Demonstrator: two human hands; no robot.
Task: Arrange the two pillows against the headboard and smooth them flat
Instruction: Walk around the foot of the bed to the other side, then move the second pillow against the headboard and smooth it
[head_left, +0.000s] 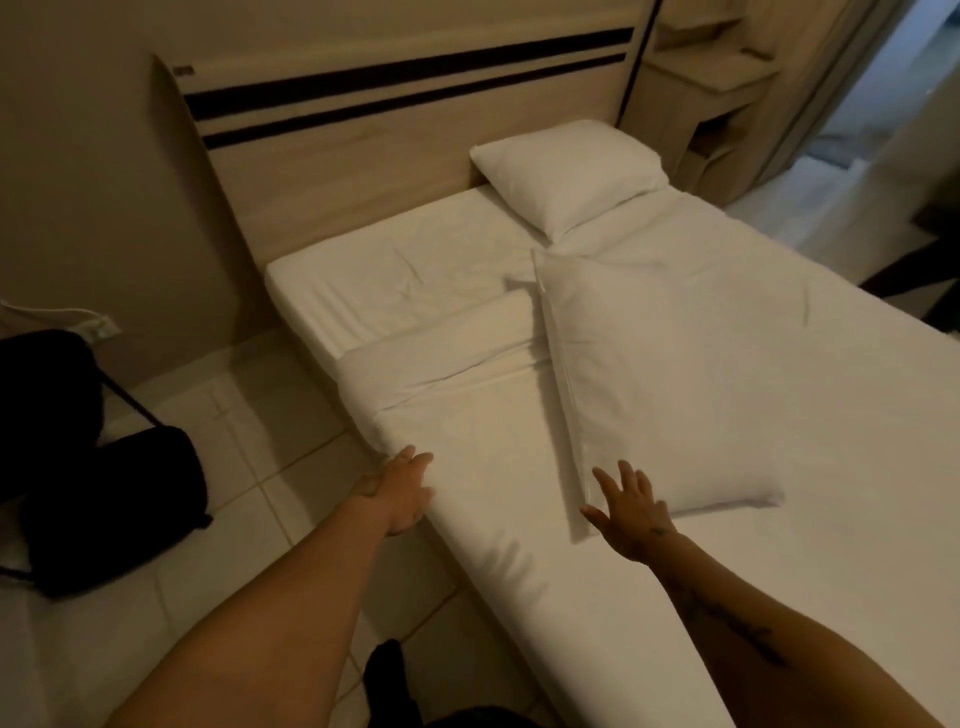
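Observation:
One white pillow (569, 174) lies against the wooden headboard (363, 150) at the bed's far right corner. A second white pillow (644, 384) lies askew in the middle of the mattress, its zipper edge facing left. My right hand (631, 512) hovers open, fingers spread, at that pillow's near left corner. At the mattress's left edge my left hand (402, 491) rests with loose fingers next to the folded white sheet (457, 364), holding nothing.
The bed (519, 561) is covered by a white fitted sheet. Dark bags (104, 493) sit on the tiled floor at left, under a wall socket (101, 328). A wooden nightstand (711, 104) stands right of the headboard, beside a doorway.

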